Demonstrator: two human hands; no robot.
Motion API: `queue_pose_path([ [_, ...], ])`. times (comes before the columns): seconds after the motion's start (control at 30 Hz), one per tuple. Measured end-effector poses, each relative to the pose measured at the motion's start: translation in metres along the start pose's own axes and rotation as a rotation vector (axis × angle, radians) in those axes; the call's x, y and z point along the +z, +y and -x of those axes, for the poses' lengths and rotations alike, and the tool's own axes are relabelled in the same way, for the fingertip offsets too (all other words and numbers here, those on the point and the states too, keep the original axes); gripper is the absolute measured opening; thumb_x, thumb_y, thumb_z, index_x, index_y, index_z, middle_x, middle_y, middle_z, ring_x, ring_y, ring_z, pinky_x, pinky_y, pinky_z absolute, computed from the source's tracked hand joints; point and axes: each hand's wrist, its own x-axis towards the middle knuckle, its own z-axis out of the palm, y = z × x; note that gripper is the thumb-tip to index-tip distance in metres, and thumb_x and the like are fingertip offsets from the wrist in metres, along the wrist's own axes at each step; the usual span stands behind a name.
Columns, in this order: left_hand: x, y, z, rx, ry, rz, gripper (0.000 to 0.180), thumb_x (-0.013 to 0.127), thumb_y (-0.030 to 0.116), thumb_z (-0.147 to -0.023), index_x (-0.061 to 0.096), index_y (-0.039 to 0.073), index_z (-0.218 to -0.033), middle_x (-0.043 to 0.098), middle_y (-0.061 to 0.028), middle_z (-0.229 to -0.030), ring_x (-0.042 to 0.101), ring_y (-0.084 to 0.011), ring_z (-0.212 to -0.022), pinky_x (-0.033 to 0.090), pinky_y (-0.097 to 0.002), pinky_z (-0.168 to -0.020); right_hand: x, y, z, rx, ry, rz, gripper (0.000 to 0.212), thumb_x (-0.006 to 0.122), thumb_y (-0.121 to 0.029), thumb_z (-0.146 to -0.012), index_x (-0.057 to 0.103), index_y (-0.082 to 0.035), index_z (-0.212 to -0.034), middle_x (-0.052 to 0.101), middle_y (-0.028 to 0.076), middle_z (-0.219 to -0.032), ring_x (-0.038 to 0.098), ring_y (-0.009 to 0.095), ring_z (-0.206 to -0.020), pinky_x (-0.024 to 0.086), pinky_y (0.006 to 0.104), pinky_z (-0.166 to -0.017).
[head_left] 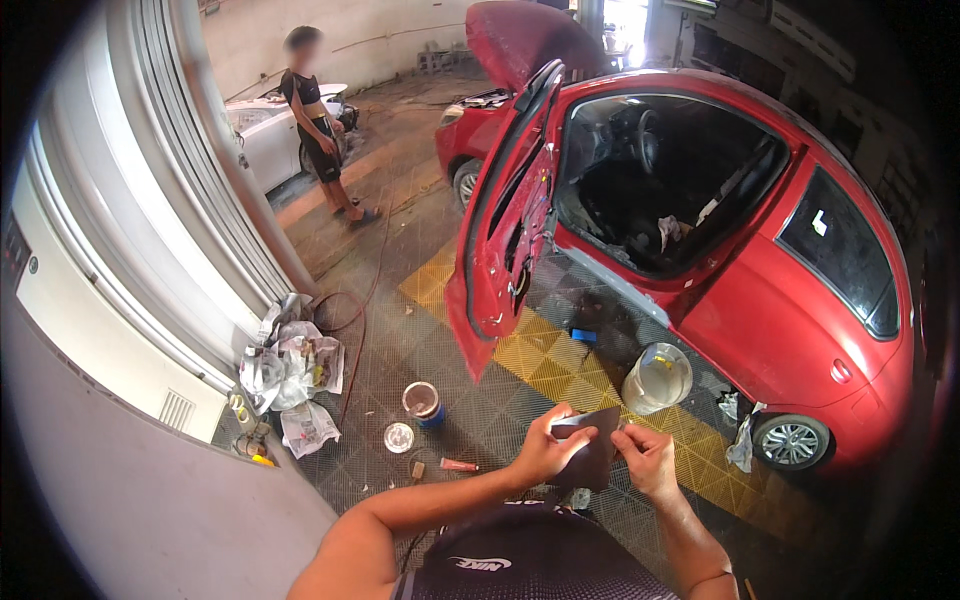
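Observation:
A dark, stiff-looking sheet, apparently sandpaper [596, 470], is held up in front of my chest. My left hand [550, 450] is closed on its left side, thumb lying across the top face. A paler grey strip shows by the left fingers; I cannot tell whether it is part of the sheet. At the right edge, my right hand [648, 460] pinches the sheet between thumb and curled fingers. Beyond my hands stands a translucent bucket [640, 395]. The red car's open door [490, 240] is farther off, apart from both hands.
An open can [424, 402], a round lid [399, 438], a red tube [460, 465] and a small tan block [418, 468] lie left of my hands. A blue block [583, 336] sits near the red car [750, 340]. Crumpled newspaper [300, 365] and a hose [366, 300] lie leftward; another person [318, 130] stands behind.

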Motion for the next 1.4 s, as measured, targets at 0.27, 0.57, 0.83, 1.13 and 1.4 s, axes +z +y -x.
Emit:
queue_pose_path([
  [0.27, -0.013, -0.001, 0.001, 0.038, -0.077, -0.081, 0.027, 0.08, 0.021, -0.092, 0.058, 0.005, -0.086, 0.05, 0.0049, -0.072, 0.046, -0.0039, -0.069, 0.038, -0.0262, -0.059, -0.007, -0.008, -0.011, 0.078, -0.229, 0.036, 0.018, 0.07, -0.011, -0.096, 0.071, 0.004, -0.087, 0.064, 0.0, -0.068, 0.056, 0.004, -0.065, 0.046, 0.0241, -0.057],
  [0.57, -0.007, 0.007, -0.003, -0.032, 0.038, -0.063, 0.024, 0.079, 0.019, -0.092, 0.06, 0.003, -0.093, 0.061, 0.0005, -0.077, 0.054, -0.0054, -0.073, 0.045, -0.0268, -0.063, 0.01, 0.026, -0.011, 0.144, -0.05, -0.113, 0.018, 0.069, -0.012, -0.099, 0.071, 0.006, -0.093, 0.06, -0.005, -0.072, 0.051, 0.003, -0.067, 0.042, 0.0232, -0.058],
  [0.83, 0.012, -0.004, 0.023, -0.017, 0.226, 0.129, 0.018, 0.075, 0.013, -0.094, 0.061, 0.001, -0.097, 0.067, -0.0024, -0.083, 0.061, -0.0067, -0.079, 0.05, -0.026, -0.068, 0.018, 0.011, -0.003, 0.073, -0.064, -0.033, 0.016, 0.066, -0.01, -0.101, 0.069, 0.005, -0.095, 0.057, -0.005, -0.074, 0.046, 0.003, -0.069, 0.039, 0.0224, -0.059],
  [1.13, 0.003, 0.014, 0.009, 0.017, 0.021, 0.044, 0.024, 0.078, 0.018, -0.094, 0.062, 0.002, -0.101, 0.067, -0.0023, -0.089, 0.061, -0.0066, -0.084, 0.05, -0.0253, -0.071, 0.004, 0.011, -0.008, 0.105, -0.044, -0.176, 0.018, 0.07, -0.014, -0.1, 0.073, 0.003, -0.097, 0.062, -0.005, -0.075, 0.048, 0.001, -0.069, 0.038, 0.0219, -0.059],
  [1.4, 0.031, 0.008, 0.023, -0.074, 0.294, 0.182, 0.02, 0.075, 0.014, -0.095, 0.06, 0.001, -0.1, 0.065, -0.0004, -0.087, 0.059, -0.0065, -0.081, 0.049, -0.0256, -0.07, 0.026, 0.009, 0.005, -0.036, 0.245, -0.005, 0.022, 0.073, -0.013, -0.098, 0.067, 0.002, -0.083, 0.051, -0.008, -0.067, 0.037, 0.002, -0.063, 0.031, 0.0238, -0.053],
])
